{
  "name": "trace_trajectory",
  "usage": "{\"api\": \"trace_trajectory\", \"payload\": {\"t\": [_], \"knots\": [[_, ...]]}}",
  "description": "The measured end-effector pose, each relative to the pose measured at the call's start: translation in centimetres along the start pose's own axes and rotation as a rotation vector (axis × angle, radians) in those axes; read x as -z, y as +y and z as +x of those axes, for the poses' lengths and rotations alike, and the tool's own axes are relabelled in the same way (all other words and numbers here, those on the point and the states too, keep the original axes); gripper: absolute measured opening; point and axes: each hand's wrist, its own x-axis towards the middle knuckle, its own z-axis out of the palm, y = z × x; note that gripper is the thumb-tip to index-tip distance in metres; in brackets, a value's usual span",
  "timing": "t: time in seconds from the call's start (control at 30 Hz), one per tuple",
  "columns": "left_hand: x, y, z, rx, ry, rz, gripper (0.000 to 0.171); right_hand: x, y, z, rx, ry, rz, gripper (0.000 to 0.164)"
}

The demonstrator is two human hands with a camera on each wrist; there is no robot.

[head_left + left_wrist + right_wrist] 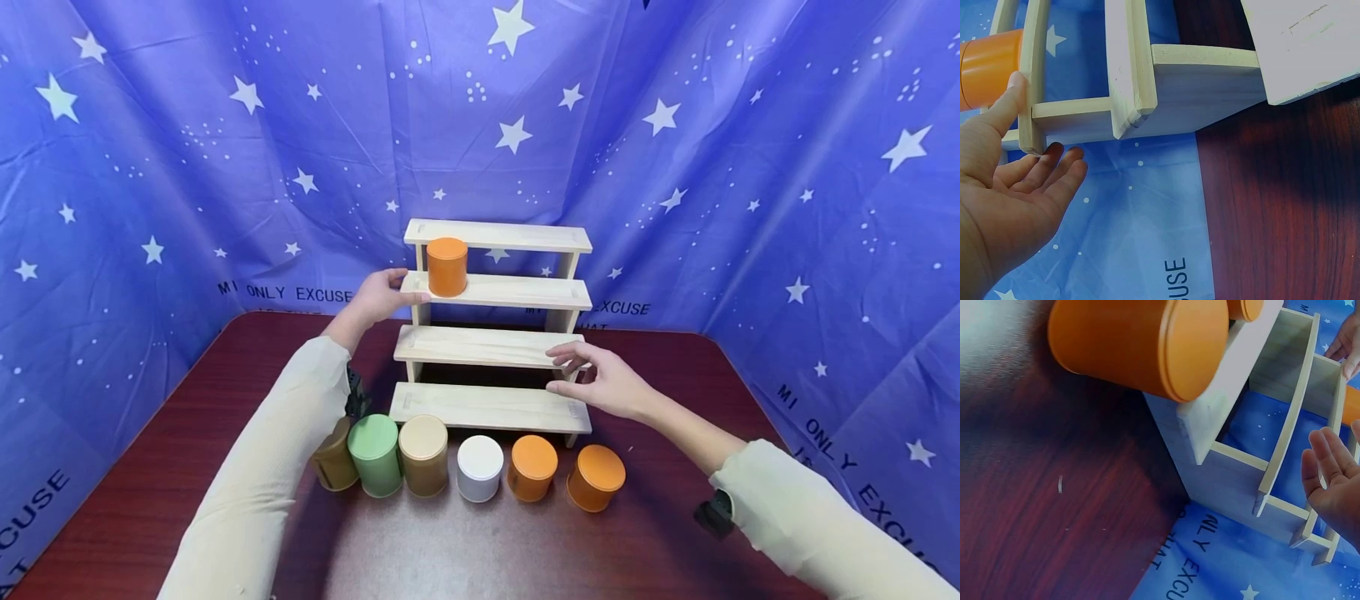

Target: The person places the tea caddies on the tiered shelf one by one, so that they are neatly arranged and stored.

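Head view, nearest on the tabletop (pixel 480 554): upright row, left to right, of brown can (pixel 336 463), green can (pixel 377 460), tan can (pixel 425 460), white can (pixel 480 473) and two near orange cans (pixel 533 473). Just beyond: a wooden stepped rack (pixel 480 407). In front of the right end of its second board up: the right hand (pixel 606 382), fingers loosely bent, grasping nothing. Farther, at the left end of the third board: the left hand (pixel 378 297), thumb by the near edge, fingers relaxed and released; impossible to tell about touch with the far orange can (pixel 447 271), on the left part of that board. Probably light, stiff and slippery, liable to dent; best held round the side wall. Lid pointing up, long axis vertical.
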Motion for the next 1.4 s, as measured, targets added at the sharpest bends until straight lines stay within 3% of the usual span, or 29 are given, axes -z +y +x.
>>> {"api": "trace_trajectory", "payload": {"t": [0.4,0.9,1.17,1.4], "knots": [[0.0,0.1,-0.3,-0.003,0.006,-0.006,0.082,-0.4,1.6,-2.7,-0.012,-0.011,0.006,0.04],[0.1,0.6,-0.5,0.015,-0.005,0.002,0.081,-0.9,3.7,-6.0,-0.043,-0.037,0.034,0.045],[0.1,0.4,-0.4,0.016,-0.004,-0.003,0.082,-1.1,4.3,-7.4,-0.02,-0.079,0.041,0.044],[0.1,0.3,-0.3,0.0,-0.004,-0.007,0.082,-1.3,4.8,-8.1,-0.053,-0.126,0.064,0.05]]}}
